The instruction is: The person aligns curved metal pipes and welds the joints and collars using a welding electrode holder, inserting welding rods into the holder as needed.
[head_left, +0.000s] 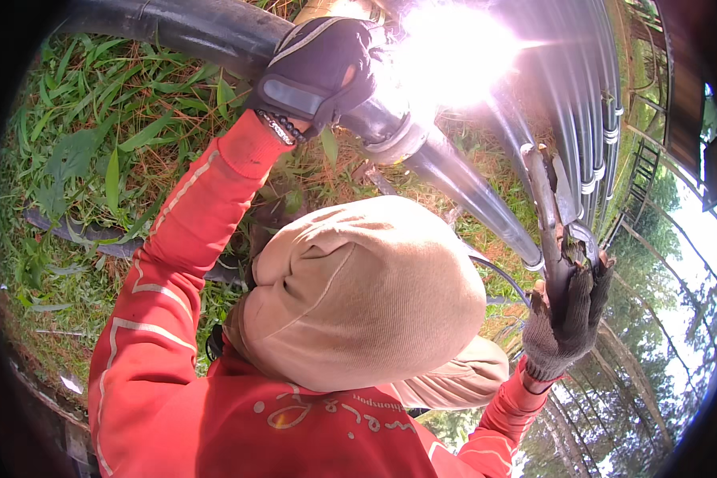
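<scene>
My left hand (319, 72), in a black glove, lies over a thick black pipe (207, 32), its fingers curled round it close to the joint. Glare hides the fingertips. A white welding arc (458, 56) burns just right of them and washes out whatever lies beneath. Below the arc a ringed collar (398, 142) sits on a dark pipe (474, 187) that slants down to the right. My right hand (570, 315), in a worn grey-brown glove, is closed round a welding electrode holder (546, 199) with scorched, battered jaws. Any rod in it is lost in the glare.
Several long dark pipes (573, 95) run side by side at the right. My knee in tan trousers (374, 287) is raised between my arms. Grass (119, 135) and dry needles cover the ground at the left. A ladder (641, 175) and trees stand at the far right.
</scene>
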### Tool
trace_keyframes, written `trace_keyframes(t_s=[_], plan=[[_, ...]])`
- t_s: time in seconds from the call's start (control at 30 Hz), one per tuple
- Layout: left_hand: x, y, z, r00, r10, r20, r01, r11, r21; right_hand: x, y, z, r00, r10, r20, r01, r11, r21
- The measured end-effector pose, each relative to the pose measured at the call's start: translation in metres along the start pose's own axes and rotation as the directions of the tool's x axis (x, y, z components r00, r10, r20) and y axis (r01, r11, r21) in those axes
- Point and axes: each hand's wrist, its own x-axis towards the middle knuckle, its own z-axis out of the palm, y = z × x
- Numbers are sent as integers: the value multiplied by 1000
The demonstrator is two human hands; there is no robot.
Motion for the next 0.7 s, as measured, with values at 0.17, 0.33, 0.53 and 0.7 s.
trace_keyframes(t_s=[0.17, 0.33, 0.53, 0.7], plan=[[3, -3, 0, 1000, 12, 15, -12, 1000, 26, 3, -2, -5, 1000, -7, -14, 6, 998, -63], [9, 15, -14, 972, -162, 168, 172, 984, -44, 4, 0, -4, 1000, 1, 0, -1, 999, -35], [2, 0, -1, 999, 4, 43, -4, 1000, 10, 6, -1, -1, 999, -21, -24, 21, 1000, -9], [4, 1, 1, 999, -2, 45, -1, 997, 76, 6, -4, 0, 1000, 12, -13, -12, 1000, 1]])
